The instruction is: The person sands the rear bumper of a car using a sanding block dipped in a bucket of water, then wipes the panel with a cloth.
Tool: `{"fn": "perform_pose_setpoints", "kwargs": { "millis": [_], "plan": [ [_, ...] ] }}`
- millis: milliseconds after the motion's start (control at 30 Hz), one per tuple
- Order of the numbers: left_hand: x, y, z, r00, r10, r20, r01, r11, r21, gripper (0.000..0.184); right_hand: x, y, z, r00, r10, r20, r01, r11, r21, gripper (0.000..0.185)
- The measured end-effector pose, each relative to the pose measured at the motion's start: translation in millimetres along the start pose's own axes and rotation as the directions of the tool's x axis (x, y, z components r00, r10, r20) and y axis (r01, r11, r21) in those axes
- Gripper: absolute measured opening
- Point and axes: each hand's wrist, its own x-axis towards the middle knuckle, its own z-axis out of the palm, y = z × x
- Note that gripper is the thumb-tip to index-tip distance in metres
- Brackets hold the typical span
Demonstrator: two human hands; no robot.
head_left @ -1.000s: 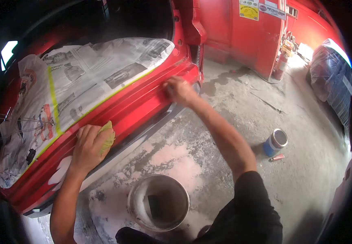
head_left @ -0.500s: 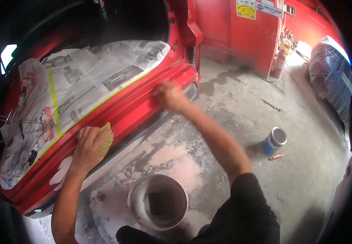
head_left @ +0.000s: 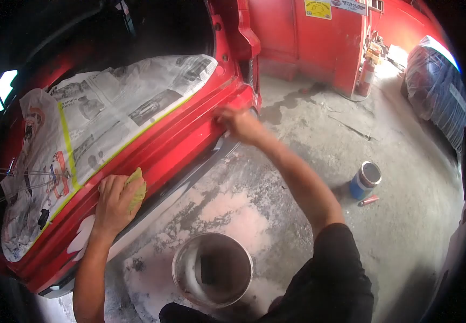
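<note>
My left hand (head_left: 115,203) rests on the red car panel (head_left: 163,157), its fingers closed on a crumpled yellow-green cloth (head_left: 137,189). Farther along the same panel, near its right corner, my right hand (head_left: 239,125) presses down with curled fingers. Whatever lies under those fingertips is hidden and slightly blurred. Newspaper sheets (head_left: 130,86), edged with yellow masking tape (head_left: 131,141), cover the area just above the panel. Close to my left wrist, a pale patch (head_left: 80,237) shows on the red paint.
Below me stands a bucket (head_left: 176,264) holding liquid and a dark square piece. On the concrete floor (head_left: 297,161) to the right are a blue can (head_left: 363,185) and a small red cylinder (head_left: 369,201). A fire extinguisher (head_left: 366,77) and a plastic-wrapped vehicle (head_left: 436,89) stand farther back.
My right hand has shifted right along the panel toward its corner. The left hand stays on the panel with the cloth. The whole view has shifted slightly.
</note>
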Motion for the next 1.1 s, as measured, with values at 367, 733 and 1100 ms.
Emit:
{"fn": "perform_pose_setpoints", "kwargs": {
  "millis": [367,733,1100],
  "plan": [
    [0.7,2.9,1.4,0.999,-0.039,-0.009,0.039,0.999,0.029,0.051,0.1,-174.0,2.5,0.994,-0.094,-0.051,0.103,0.969,0.224,0.036],
    [-1.7,7.4,13.1,0.989,-0.128,-0.075,0.137,0.981,0.135,0.051,-224.4,-200.0,117.2,0.592,0.806,0.009,-0.775,0.566,0.281,0.026],
    [78.6,34.3,72.8,0.97,-0.23,-0.081,0.244,0.903,0.353,0.019,-250.4,-210.8,147.4,0.565,0.463,0.683,-0.772,0.588,0.24,0.037]
  ]
}}
